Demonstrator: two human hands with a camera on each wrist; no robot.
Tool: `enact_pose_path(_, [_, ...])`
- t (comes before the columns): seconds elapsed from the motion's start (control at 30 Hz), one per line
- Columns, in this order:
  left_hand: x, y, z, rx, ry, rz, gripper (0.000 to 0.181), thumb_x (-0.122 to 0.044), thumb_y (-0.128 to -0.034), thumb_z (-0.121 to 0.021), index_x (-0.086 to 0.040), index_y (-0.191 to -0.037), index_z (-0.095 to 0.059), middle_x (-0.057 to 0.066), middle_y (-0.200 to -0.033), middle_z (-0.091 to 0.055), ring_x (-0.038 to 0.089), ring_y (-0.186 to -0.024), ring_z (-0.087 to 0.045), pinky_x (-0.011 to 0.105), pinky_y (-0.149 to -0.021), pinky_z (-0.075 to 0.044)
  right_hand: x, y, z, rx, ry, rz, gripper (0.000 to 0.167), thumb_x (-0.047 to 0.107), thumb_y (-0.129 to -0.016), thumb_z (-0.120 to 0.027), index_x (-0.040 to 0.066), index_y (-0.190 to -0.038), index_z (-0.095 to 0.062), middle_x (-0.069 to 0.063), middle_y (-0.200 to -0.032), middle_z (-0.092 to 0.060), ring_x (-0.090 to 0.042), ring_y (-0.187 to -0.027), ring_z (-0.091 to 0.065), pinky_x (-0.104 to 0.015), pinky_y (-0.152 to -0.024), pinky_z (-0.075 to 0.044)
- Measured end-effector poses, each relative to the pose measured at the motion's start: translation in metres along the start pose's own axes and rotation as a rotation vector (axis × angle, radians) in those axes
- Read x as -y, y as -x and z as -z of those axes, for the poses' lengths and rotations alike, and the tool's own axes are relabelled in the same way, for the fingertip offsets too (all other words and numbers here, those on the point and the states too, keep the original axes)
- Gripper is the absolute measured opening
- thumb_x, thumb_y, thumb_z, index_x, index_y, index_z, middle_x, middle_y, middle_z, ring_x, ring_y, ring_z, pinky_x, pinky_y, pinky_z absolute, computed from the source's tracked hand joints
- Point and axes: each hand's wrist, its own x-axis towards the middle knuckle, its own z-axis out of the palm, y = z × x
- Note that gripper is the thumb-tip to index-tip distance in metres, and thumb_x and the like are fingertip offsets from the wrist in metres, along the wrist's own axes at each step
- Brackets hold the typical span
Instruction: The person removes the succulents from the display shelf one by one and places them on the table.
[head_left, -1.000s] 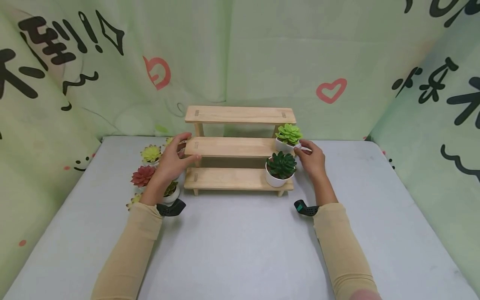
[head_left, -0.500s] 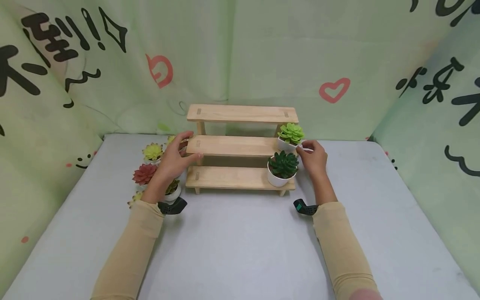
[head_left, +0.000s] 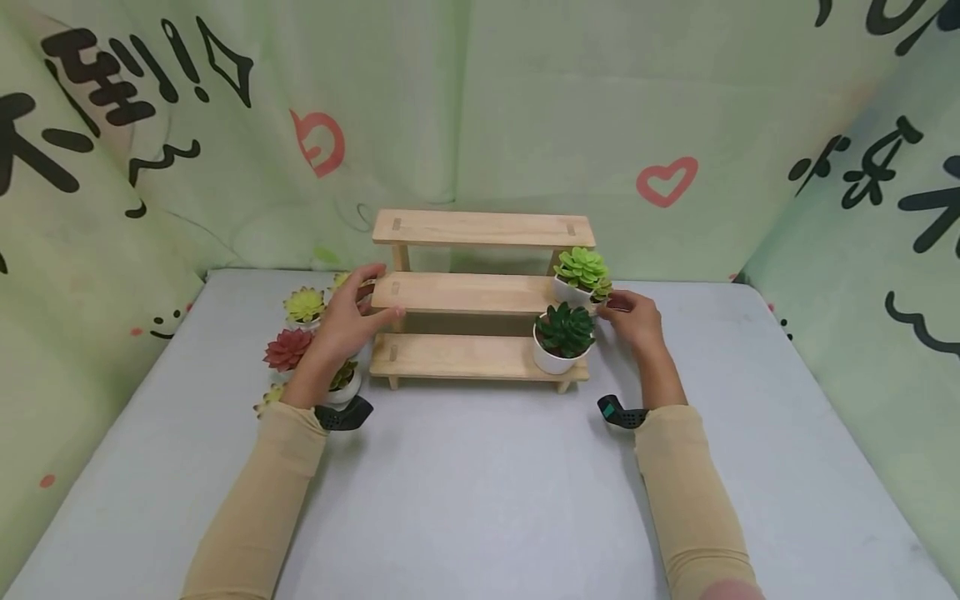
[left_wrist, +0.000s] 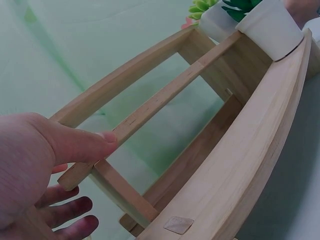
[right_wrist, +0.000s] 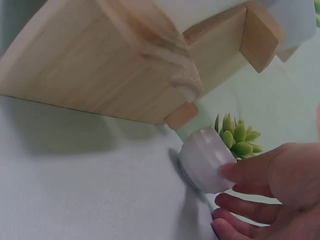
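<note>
A three-step wooden plant stand stands at the back of the table. My left hand grips the left end of its middle step, thumb on top and fingers around the end. A dark green potted succulent is at the bottom step's right end, and a bright green one is on the middle step behind it. Beside the stand's right end, my right hand holds a small green succulent in a white pot. In the right wrist view its thumb presses the pot's side; the other fingers curl near its far side.
Left of the stand, partly hidden by my left arm, several potted succulents stand: a yellow-green one, a red one and a dark green one. A pale green printed curtain hangs close behind the white table.
My right hand has shifted slightly right and down, and the small succulent at its fingertips has come into view. The left hand keeps its hold on the stand.
</note>
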Motion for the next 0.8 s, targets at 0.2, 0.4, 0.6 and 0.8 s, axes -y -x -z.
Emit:
enact_pose_path(0.2, [-0.001,0.001,0.000,-0.003,-0.004,-0.002,0.074,-0.026,-0.0878,-0.072,-0.017,-0.150,-0.032,0.008,-0.156,-0.030,0.028,-0.145,-0.030,0.046,-0.120,-0.028,-0.002,-0.001,0.001,0.019,-0.027,-0.010,0.048,0.012,-0.092,-0.061,0.003,-0.138,-0.051,-0.019,-0.136,-0.056,-0.034,-0.126,-0.055,-0.043,-0.100,-0.049])
enact_pose_path(0.4, [-0.001,0.000,0.000,0.002,0.000,-0.008,0.075,-0.027,-0.0877,-0.072,-0.016,-0.149,-0.032,0.008,-0.156,-0.031,0.028,-0.145,-0.030,0.046,-0.120,-0.028,0.000,0.002,0.004,0.017,-0.038,0.026,0.049,0.008,-0.093,-0.059,0.001,-0.140,-0.048,-0.021,-0.136,-0.056,-0.034,-0.126,-0.054,-0.041,-0.097,-0.050])
enact_pose_path(0.6, [0.001,0.001,0.000,-0.005,-0.004,0.009,0.075,-0.028,-0.0874,-0.072,-0.018,-0.150,-0.032,0.008,-0.157,-0.030,0.028,-0.145,-0.030,0.046,-0.119,-0.030,0.001,0.005,0.011,0.007,-0.055,0.053,0.051,0.008,-0.093,-0.060,0.001,-0.141,-0.046,-0.022,-0.137,-0.055,-0.036,-0.128,-0.052,-0.046,-0.104,-0.047])
enact_pose_path(0.8, [0.000,0.000,0.000,-0.001,-0.004,0.006,0.074,-0.027,-0.0878,-0.072,-0.017,-0.150,-0.031,0.007,-0.157,-0.030,0.028,-0.145,-0.030,0.046,-0.119,-0.029,0.007,0.009,0.019,-0.002,-0.110,0.046,0.051,0.009,-0.094,-0.060,0.002,-0.142,-0.045,-0.020,-0.140,-0.052,-0.035,-0.130,-0.051,-0.047,-0.108,-0.044])
